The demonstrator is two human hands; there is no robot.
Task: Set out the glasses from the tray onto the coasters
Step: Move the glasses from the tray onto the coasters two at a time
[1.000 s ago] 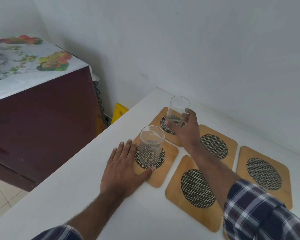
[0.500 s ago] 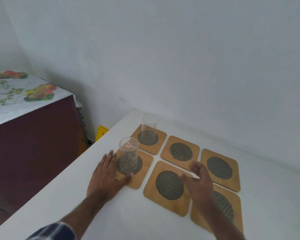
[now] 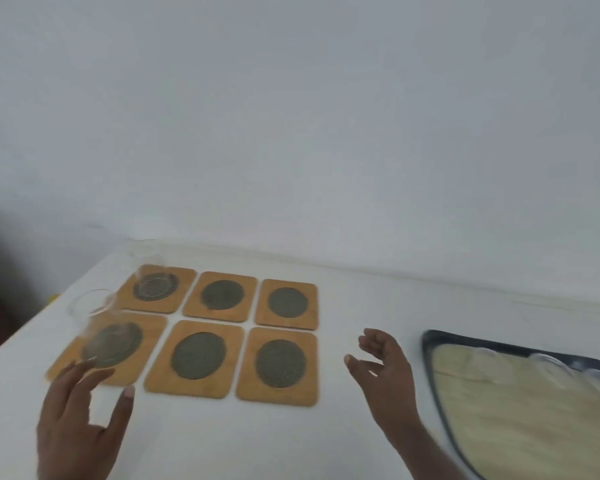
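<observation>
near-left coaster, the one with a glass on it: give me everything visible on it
The near-left coaster is a flat, rounded-corner rectangle of tan, wood-like material with a dark woven-looking oval inset at its centre. It lies flat on the white table, at the left end of the nearer row of three, close beside its neighbours; blur hides whether they touch. A clear glass stands upright on the inset. The left hand, open, hovers over its near edge; contact cannot be told. The picture is motion-blurred.
</observation>
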